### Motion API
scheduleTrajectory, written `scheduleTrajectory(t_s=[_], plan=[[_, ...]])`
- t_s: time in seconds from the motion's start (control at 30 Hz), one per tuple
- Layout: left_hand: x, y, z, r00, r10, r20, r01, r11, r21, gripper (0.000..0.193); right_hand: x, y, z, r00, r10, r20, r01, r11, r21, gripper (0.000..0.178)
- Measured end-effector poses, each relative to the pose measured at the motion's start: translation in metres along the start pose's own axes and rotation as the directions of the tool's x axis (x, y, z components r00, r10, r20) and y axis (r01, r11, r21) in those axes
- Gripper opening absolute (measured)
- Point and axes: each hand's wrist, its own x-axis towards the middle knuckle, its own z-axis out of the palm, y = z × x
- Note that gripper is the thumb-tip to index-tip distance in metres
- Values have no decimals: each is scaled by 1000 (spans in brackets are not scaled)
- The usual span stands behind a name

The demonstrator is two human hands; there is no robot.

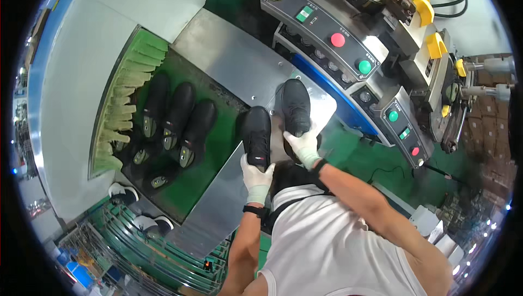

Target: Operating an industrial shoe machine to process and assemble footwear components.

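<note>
My left hand (255, 178), in a pale glove, is closed around the heel end of a black lace-up shoe (257, 132), its toe pointing away from me. To the right, my gloved right hand (303, 146) grips the heel end of another black shoe (297, 102), close to its ankle opening. Both shoes are side by side over a metal plate (217, 45); whether they rest on it I cannot tell. Left of them, several black shoes (181, 108) with grey-green inserts in their openings stand on a green conveyor belt (204, 184).
A machine with a control panel (327, 29) and coloured buttons stands at the right. Green bristle-like strips (128, 78) hang at a white housing (90, 72) on the left. Black-and-white shoes (124, 193) sit by a wire rack (158, 252). Cartons (487, 127) are stacked far right.
</note>
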Motion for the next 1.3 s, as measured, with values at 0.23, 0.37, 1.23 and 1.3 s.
scheduleTrajectory(t_s=[0.23, 0.37, 1.23, 1.3], plan=[[42, -49, -20, 999, -42, 14, 43, 995, -88, 73, 26, 41, 7, 999, 10, 33, -11, 1000, 27, 82], [77, -28, -44, 983, 10, 183, 26, 980, -196, 45, 13, 7, -75, 912, 175, 372, -381, 700, 604, 44], [-585, 305, 301, -746, 451, 490, -440, 220, -871, 56, -544, 365, -428, -448, 581, -680, 246, 811, 531, 58], [-645, 284, 352, -810, 419, 411, -413, 89, -906, 76, -558, 396, -463, -573, 505, -645, -90, 744, 662, 63]])
